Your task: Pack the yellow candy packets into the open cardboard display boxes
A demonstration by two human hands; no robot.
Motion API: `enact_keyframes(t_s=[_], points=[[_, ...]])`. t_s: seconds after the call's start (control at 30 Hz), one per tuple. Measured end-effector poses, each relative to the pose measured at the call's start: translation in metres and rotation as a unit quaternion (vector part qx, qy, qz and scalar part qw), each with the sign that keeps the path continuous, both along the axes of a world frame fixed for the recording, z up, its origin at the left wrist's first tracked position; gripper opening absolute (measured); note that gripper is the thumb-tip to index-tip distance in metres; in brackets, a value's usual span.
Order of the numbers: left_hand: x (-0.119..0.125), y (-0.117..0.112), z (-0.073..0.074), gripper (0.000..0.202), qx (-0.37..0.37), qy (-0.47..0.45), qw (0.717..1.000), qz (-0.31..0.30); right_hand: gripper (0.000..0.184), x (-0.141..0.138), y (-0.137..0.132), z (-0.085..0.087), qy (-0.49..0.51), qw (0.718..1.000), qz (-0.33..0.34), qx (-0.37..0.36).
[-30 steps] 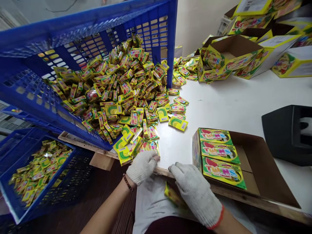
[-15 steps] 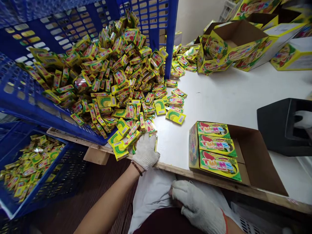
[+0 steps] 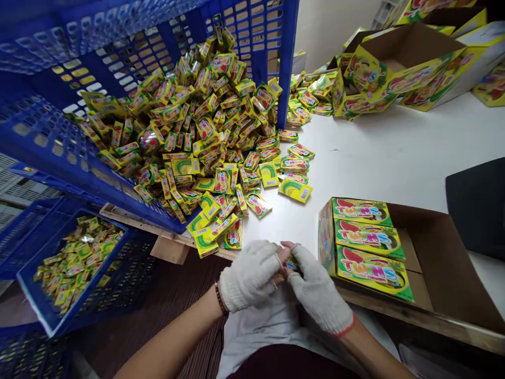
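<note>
Your left hand [image 3: 250, 275] and right hand [image 3: 321, 292] meet at the near edge of the desk [image 3: 374, 152], pinching one small packet [image 3: 291, 264] between them — mostly covered — just beside the open carton [image 3: 460, 268].

Big crate [image 3: 290, 68] upper left is super blue, small Twins packets [image 3: 205, 130] mid-frame are yellow-green with red bits, right glove [image 3: 321, 295] lower center is off-white with a red-orange cuff.
</note>
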State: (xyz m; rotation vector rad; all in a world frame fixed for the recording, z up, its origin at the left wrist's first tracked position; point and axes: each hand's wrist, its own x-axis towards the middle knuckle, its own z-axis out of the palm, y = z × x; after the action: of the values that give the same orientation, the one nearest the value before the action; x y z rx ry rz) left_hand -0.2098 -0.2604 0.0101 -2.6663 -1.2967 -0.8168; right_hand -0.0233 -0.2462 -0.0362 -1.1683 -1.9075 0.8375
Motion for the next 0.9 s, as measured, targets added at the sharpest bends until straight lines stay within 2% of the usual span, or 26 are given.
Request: enact_keyframes(t_s=[0.03, 0.07, 0.1, 0.13, 0.17, 0.2, 0.23, 0.27, 0.37, 0.47, 0.53, 0.57, 0.6, 0.67, 0.73, 0.77, 0.8, 0.83, 0.9], points=[[-0.008, 0.001, 0.005, 0.048, 0.005, 0.0, 0.998, 0.059, 0.047, -0.003, 0.003, -0.003, 0.008, 1.0, 0.009, -0.02], [-0.018, 0.002, 0.01, 0.047, 0.0, 0.012, 0.989, 0.148, 0.044, -0.004, 0.005, -0.005, 0.018, 0.999, 0.011, -0.035], [-0.029, 0.004, 0.014, 0.045, -0.021, 0.033, 0.967, 0.253, 0.043, -0.005, 0.006, -0.005, 0.029, 0.998, 0.008, -0.048], [-0.04, 0.005, 0.017, 0.041, -0.057, 0.062, 0.933, 0.35, 0.044, -0.004, 0.007, -0.005, 0.04, 0.997, 0.001, -0.064], [-0.05, 0.007, 0.019, 0.035, -0.098, 0.09, 0.899, 0.418, 0.045, -0.003, 0.007, -0.002, 0.053, 0.995, -0.007, -0.089], [-0.057, 0.007, 0.021, 0.028, -0.133, 0.115, 0.875, 0.45, 0.045, -0.001, 0.007, 0.002, 0.068, 0.989, -0.012, -0.129], [-0.063, 0.006, 0.021, 0.022, -0.152, 0.133, 0.868, 0.454, 0.042, -0.001, 0.008, 0.008, 0.087, 0.979, -0.012, -0.183], [-0.065, 0.003, 0.021, 0.018, -0.15, 0.14, 0.876, 0.437, 0.039, -0.001, 0.009, 0.015, 0.119, 0.963, -0.009, -0.243], [-0.057, -0.008, 0.015, 0.017, -0.066, 0.126, 0.935, 0.325, 0.036, -0.01, 0.014, 0.035, 0.282, 0.88, 0.02, -0.382], [-0.038, -0.017, 0.005, 0.021, -0.003, 0.099, 0.98, 0.175, 0.04, -0.025, 0.019, 0.047, 0.411, 0.804, 0.06, -0.425], [-0.029, -0.018, -0.001, 0.022, 0.023, 0.063, 0.993, 0.095, 0.042, -0.031, 0.022, 0.047, 0.422, 0.78, 0.098, -0.452], [-0.027, -0.016, -0.003, 0.021, 0.029, 0.033, 0.996, 0.075, 0.042, -0.032, 0.024, 0.044, 0.414, 0.78, 0.104, -0.458], [-0.026, -0.013, -0.006, 0.02, 0.026, -0.011, 0.997, 0.077, 0.042, -0.033, 0.025, 0.04, 0.396, 0.795, 0.094, -0.45], [-0.026, -0.003, -0.011, 0.017, -0.002, -0.144, 0.979, 0.145, 0.037, -0.03, 0.027, 0.03, 0.324, 0.87, 0.03, -0.369], [-0.023, 0.011, -0.016, 0.019, -0.074, -0.308, 0.918, 0.238, 0.029, -0.028, 0.03, 0.016, 0.214, 0.952, -0.038, -0.217], [-0.02, 0.018, -0.019, 0.023, -0.12, -0.379, 0.878, 0.268, 0.028, -0.027, 0.032, 0.01, 0.151, 0.977, -0.051, -0.139], [-0.015, 0.024, -0.022, 0.028, -0.165, -0.43, 0.842, 0.28, 0.033, -0.027, 0.033, 0.004, 0.083, 0.993, -0.047, -0.071], [-0.008, 0.029, -0.026, 0.033, -0.208, -0.456, 0.819, 0.279, 0.039, -0.028, 0.034, -0.001, 0.012, 0.999, -0.033, -0.018], [0.009, 0.034, -0.034, 0.038, -0.27, -0.449, 0.806, 0.277, 0.047, -0.034, 0.034, -0.006, -0.141, 0.989, -0.007, 0.047]])
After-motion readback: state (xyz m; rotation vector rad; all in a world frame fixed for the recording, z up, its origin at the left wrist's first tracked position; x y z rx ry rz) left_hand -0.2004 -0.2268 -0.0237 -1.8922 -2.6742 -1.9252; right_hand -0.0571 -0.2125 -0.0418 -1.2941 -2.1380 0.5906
